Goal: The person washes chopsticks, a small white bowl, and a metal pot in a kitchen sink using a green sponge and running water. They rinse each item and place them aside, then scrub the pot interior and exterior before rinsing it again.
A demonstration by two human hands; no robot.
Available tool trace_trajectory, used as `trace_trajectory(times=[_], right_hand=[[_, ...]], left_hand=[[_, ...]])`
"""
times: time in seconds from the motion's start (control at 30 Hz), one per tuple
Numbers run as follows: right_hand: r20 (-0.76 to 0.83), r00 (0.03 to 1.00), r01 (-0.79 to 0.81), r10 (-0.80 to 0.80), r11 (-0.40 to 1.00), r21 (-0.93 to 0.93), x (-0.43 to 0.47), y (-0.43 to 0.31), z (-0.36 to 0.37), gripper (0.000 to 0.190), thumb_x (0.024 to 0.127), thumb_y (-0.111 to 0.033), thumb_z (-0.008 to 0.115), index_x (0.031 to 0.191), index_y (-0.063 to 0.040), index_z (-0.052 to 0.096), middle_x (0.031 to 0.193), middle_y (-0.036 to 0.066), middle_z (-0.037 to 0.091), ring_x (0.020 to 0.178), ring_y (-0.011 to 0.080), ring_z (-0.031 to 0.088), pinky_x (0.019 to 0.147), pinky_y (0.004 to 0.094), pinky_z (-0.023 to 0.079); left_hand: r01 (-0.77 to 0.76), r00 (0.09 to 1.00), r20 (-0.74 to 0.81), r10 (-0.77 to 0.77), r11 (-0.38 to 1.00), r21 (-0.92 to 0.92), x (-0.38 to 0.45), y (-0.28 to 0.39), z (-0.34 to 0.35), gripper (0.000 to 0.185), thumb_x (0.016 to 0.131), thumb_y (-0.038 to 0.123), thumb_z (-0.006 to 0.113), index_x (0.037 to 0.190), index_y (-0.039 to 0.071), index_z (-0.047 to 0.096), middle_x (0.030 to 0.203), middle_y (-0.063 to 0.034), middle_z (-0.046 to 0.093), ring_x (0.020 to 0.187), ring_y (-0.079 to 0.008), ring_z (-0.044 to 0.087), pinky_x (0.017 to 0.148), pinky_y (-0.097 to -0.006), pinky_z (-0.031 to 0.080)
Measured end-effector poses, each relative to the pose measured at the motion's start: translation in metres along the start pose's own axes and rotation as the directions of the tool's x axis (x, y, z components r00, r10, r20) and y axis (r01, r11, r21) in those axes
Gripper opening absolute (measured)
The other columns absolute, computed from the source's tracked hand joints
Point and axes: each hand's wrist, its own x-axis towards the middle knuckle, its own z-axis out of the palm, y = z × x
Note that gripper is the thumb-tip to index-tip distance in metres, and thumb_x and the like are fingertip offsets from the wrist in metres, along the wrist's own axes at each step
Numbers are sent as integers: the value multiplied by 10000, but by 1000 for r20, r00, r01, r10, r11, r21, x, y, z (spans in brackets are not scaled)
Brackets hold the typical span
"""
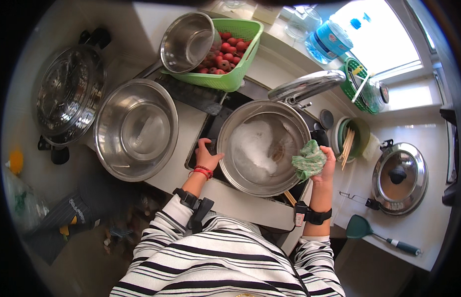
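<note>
In front of me a wide stainless-steel pot (230, 174) stands on a black cooktop (198, 157). Water covers its bottom, with a cloudy white patch that could be foam or steam. At the pot's left side my left hand (207, 156) curls around a dark handle, mostly hidden, its thumb on the rim. A crumpled green cloth (308, 160) is in my right hand (326, 165), against the pot's right rim. Near that hand, the pot's right black handle (319, 137) shows. Behind the pot a shiny steel lid (308, 86) leans on edge.
Left lie a steel basin (165, 156) and a perforated steamer pot (69, 96). Behind, a saucepan (171, 44) rests against a green basket (249, 63) of red fruit (227, 57). Right are chopsticks (348, 148), a lidded pan (399, 178) and a green spatula (358, 226). A water bottle (327, 42) stands by the window.
</note>
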Motion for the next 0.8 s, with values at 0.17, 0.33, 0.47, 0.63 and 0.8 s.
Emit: trace_trajectory(times=[0.17,0.33,0.47,0.63,0.8], right_hand=[[74,997,33,-36,998,44,-37,-27,-16,257,750,-224,461,806,-12,595,774,128,630,682,270,608,649,407,508],[75,996,31,-39,994,104,-69,-39,-37,279,747,-230,458,823,-4,602,794,132,636,702,276,613,673,410,510],[72,997,4,-16,986,168,-81,-32,-51,275,751,-237,462,819,-12,604,785,129,637,693,278,611,669,401,513],[106,994,-5,-16,980,201,-85,-13,-65,288,748,-246,465,829,-9,608,807,134,636,717,282,609,686,402,511],[175,983,-90,48,966,242,-78,11,-68,288,730,-240,457,812,-5,601,797,139,631,708,275,605,695,395,507]], left_hand=[[-127,985,88,149,968,-217,-5,29,-11,744,588,249,805,1139,-68,418,1022,-168,553,943,-221,546,848,-305,430],[40,948,260,185,738,-673,-25,64,-31,268,777,57,639,1002,11,501,891,-45,588,790,-118,573,698,-245,468],[97,906,326,269,618,-781,-53,86,-48,236,786,0,579,974,49,445,778,-46,539,697,-131,537,638,-260,456],[262,811,512,282,608,-750,-81,97,-85,162,758,-6,518,910,15,469,688,-61,519,625,-146,497,612,-256,409],[377,763,587,270,553,-743,-99,90,-111,276,761,4,490,1032,-40,462,686,-52,484,629,-141,465,624,-259,405]])
